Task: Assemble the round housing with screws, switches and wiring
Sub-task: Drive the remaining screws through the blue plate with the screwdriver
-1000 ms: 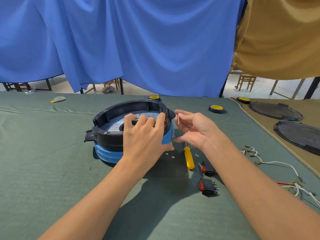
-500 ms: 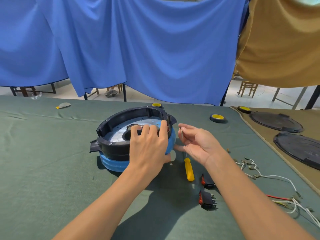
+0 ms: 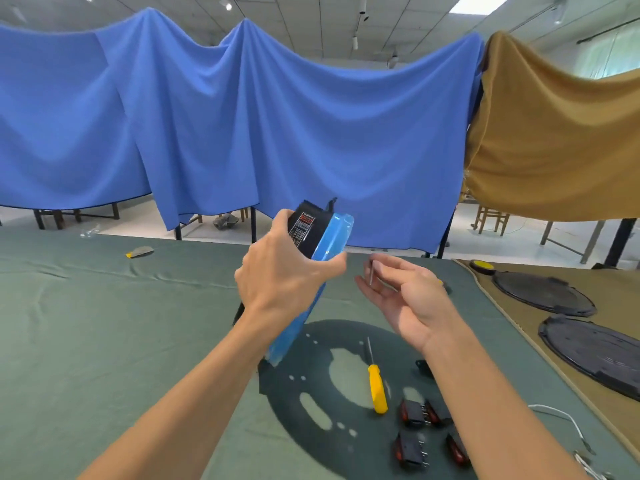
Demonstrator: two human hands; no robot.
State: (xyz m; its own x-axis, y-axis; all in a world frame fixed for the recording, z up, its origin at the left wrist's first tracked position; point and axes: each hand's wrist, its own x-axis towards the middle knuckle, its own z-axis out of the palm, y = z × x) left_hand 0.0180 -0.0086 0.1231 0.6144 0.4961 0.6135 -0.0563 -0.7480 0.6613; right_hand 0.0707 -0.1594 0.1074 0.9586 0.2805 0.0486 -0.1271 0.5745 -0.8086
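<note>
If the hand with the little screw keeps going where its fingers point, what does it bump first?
Probably the round housing, tilted on edge in the left hand. The right hand, pinching a screw, points left toward its blue side, near the left thumb. Depth is hard to judge.

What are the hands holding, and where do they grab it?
The left hand grips the round housing by its upper rim, next to the button panel, tipped on edge. The right hand pinches a thin screw by its upper end.
</note>
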